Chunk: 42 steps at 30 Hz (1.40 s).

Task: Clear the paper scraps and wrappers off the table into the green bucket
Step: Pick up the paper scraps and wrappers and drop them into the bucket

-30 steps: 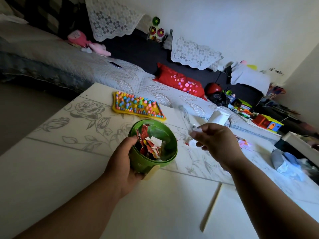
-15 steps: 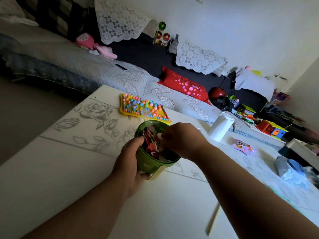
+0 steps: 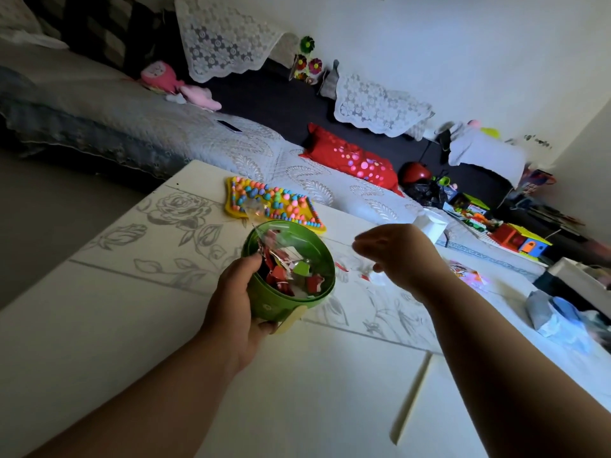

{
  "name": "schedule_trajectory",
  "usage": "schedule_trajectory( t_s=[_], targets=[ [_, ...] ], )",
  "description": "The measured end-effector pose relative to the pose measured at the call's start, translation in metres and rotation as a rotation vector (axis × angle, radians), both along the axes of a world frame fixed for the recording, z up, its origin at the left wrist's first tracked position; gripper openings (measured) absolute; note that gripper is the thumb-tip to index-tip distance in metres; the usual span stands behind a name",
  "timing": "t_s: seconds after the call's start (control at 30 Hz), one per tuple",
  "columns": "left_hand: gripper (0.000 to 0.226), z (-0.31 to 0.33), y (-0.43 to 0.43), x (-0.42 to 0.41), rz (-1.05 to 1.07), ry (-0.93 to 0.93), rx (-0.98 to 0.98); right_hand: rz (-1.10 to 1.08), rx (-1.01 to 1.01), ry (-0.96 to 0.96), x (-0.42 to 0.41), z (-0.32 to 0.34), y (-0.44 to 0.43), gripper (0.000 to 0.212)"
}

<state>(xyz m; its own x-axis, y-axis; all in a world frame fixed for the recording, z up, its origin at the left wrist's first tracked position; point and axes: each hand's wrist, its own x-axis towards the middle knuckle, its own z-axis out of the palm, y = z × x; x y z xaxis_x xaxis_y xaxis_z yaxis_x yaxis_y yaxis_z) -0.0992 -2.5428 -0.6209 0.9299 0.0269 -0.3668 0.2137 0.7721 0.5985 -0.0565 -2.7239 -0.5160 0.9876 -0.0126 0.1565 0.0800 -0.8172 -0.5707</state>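
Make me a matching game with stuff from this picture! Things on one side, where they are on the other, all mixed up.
Things:
1. green bucket
2. red cushion
3. bead mat
4. pink doll

Places:
A. at the table's far edge, behind the bucket
B. held in the left hand
C. far back on the left, on the grey bedspread
D. on the bed beyond the table, right of the doll

Pairs: 1-B, 2-D, 3-A, 4-C

White wall [image 3: 463, 44]; dark sofa [image 3: 264, 100] draped with lace [image 3: 218, 38]; quilted cover [image 3: 139, 120]; red cushion [image 3: 350, 158]; toys [image 3: 515, 238] right.
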Motion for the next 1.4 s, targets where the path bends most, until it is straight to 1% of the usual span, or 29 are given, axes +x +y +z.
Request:
schedule_trajectory(
  t_s=[0.07,0.13,0.2,0.27,0.33,0.4,0.43,0.5,0.57,0.63,0.7,0.77,0.83,0.87,0.97,1.03,1.1,1.17,1.23,1.33,1.4],
  targets=[
    [0.040,-0.001,-0.003,0.002,0.022,-0.018,0.031,-0.152,-0.041,0.013,0.012,-0.018,-0.028,0.020],
    [0.050,-0.002,-0.006,0.004,0.041,-0.046,0.062,-0.284,-0.195,0.104,0.024,-0.046,-0.060,0.026],
    [0.062,-0.005,-0.008,0.007,0.036,-0.069,0.099,-0.348,-0.324,0.209,0.032,-0.075,-0.084,0.036],
    [0.060,-0.008,-0.011,0.011,0.027,-0.080,0.150,-0.363,-0.247,0.261,0.040,-0.099,-0.099,0.049],
    [0.048,-0.012,-0.013,0.017,0.034,-0.092,0.181,-0.368,-0.171,0.261,0.052,-0.113,-0.103,0.057],
    [0.044,-0.016,-0.016,0.023,0.037,-0.097,0.170,-0.353,-0.198,0.239,0.070,-0.121,-0.103,0.061],
    [0.045,-0.018,-0.016,0.025,0.034,-0.103,0.162,-0.346,-0.220,0.233,0.079,-0.123,-0.102,0.066],
    [0.056,-0.019,-0.016,0.029,0.020,-0.111,0.146,-0.336,-0.259,0.264,0.098,-0.126,-0.102,0.074],
    [0.070,-0.022,-0.017,0.034,0.016,-0.104,0.133,-0.319,-0.331,0.309,0.114,-0.128,-0.106,0.069],
    [0.074,-0.021,-0.019,0.037,0.029,-0.099,0.113,-0.291,-0.406,0.319,0.122,-0.128,-0.108,0.059],
    [0.066,-0.021,-0.020,0.040,0.042,-0.094,0.096,-0.285,-0.391,0.294,0.128,-0.129,-0.110,0.050],
    [0.056,-0.022,-0.020,0.041,0.031,-0.104,0.075,-0.287,-0.321,0.273,0.131,-0.130,-0.111,0.037],
    [0.063,-0.021,-0.019,0.040,0.015,-0.113,0.080,-0.336,-0.243,0.255,0.132,-0.132,-0.111,0.033],
    [0.063,-0.020,-0.019,0.039,0.013,-0.111,0.092,-0.351,-0.250,0.239,0.130,-0.133,-0.110,0.031],
    [0.042,-0.019,-0.018,0.037,0.026,-0.120,0.089,-0.363,-0.366,0.154,0.122,-0.137,-0.107,0.030],
    [0.038,-0.020,-0.019,0.037,0.026,-0.103,0.076,-0.350,-0.360,0.108,0.112,-0.136,-0.107,0.031],
    [0.039,-0.019,-0.020,0.036,0.008,-0.090,0.070,-0.330,-0.244,0.057,0.103,-0.129,-0.106,0.032],
    [0.040,-0.017,-0.020,0.035,-0.003,-0.087,0.059,-0.310,-0.017,-0.001,0.092,-0.111,-0.099,0.031],
    [0.041,-0.017,-0.020,0.035,-0.007,-0.087,0.049,-0.218,0.169,-0.073,0.077,-0.085,-0.083,0.026],
    [0.043,-0.016,-0.019,0.032,-0.013,-0.072,0.021,0.000,0.275,-0.144,0.050,-0.048,-0.048,0.015],
    [0.040,-0.014,-0.019,0.030,-0.008,-0.070,0.016,0.136,0.276,-0.174,0.035,-0.033,-0.024,0.007]
  ],
)
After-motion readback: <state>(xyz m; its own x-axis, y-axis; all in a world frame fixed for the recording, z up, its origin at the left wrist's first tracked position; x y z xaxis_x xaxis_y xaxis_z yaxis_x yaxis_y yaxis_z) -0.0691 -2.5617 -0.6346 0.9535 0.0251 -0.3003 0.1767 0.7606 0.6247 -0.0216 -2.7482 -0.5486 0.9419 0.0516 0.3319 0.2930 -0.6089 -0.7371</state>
